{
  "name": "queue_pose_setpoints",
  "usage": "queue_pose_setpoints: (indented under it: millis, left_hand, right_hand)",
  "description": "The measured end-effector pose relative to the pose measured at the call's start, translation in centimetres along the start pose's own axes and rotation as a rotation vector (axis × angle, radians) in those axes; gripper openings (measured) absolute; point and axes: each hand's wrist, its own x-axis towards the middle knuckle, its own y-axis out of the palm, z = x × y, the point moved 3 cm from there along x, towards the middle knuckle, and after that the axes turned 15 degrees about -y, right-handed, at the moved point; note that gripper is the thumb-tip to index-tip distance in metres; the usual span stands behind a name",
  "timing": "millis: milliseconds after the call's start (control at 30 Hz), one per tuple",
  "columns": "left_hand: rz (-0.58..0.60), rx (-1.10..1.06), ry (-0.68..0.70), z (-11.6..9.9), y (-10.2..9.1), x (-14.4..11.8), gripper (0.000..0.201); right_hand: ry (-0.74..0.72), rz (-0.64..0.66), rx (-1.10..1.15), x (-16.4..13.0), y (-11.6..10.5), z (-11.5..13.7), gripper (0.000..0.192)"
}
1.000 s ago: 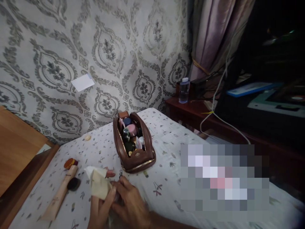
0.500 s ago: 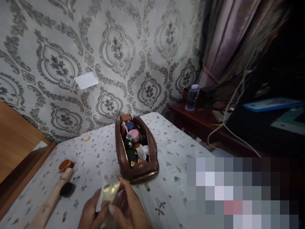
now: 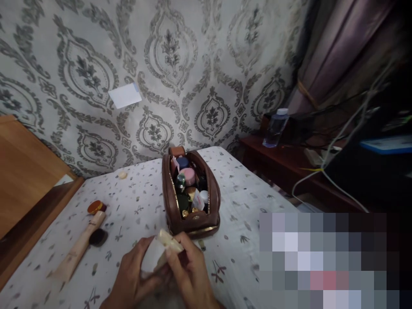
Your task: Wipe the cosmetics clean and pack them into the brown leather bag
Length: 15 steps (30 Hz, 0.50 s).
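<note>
My left hand point(image 3: 132, 271) grips the white side of a small white and pale-gold packet point(image 3: 153, 256). On its other side, my right hand point(image 3: 190, 267) pinches the packet's pale-gold part between thumb and fingers. Just beyond my hands stands an unzipped brown toiletry bag point(image 3: 215, 208). Inside it sit a pink round container point(image 3: 187, 176), a dark blue one point(image 3: 183, 162), a white cap point(image 3: 204, 197) and other small items. Left of my hands lie a beige tube point(image 3: 79, 246), a black round cap point(image 3: 98, 237) and an amber lid point(image 3: 95, 207). Fingers partly cover the packet, which is slightly blurred.
Everything rests on a white patterned sheet point(image 3: 141, 184) against a papered wall. A small cream object point(image 3: 122, 175) lies near the wall. At right, a clear bottle point(image 3: 276, 129) stands on a dark red table point(image 3: 257, 148) with white cables point(image 3: 336, 143). A wooden board point(image 3: 28, 167) borders the left.
The packet has turned in my hands: its white side shows more and the gold face less. The view has shifted, so the surroundings appear farther right and slightly higher.
</note>
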Motion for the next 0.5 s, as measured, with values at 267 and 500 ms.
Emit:
queue_pose_setpoints:
  millis: [267, 500]
  left_hand:
    - [0.061, 0.064, -0.021, 0.9, -0.6, -0.6, 0.046]
    - [-0.065, 0.056, -0.011, 2.2, -0.7, -0.8, 0.060]
  right_hand:
    - [0.007, -0.022, -0.046, -0.1, 0.0, 0.8, 0.031]
    - [0.020, 0.052, -0.018, 0.7, 0.1, 2.8, 0.053]
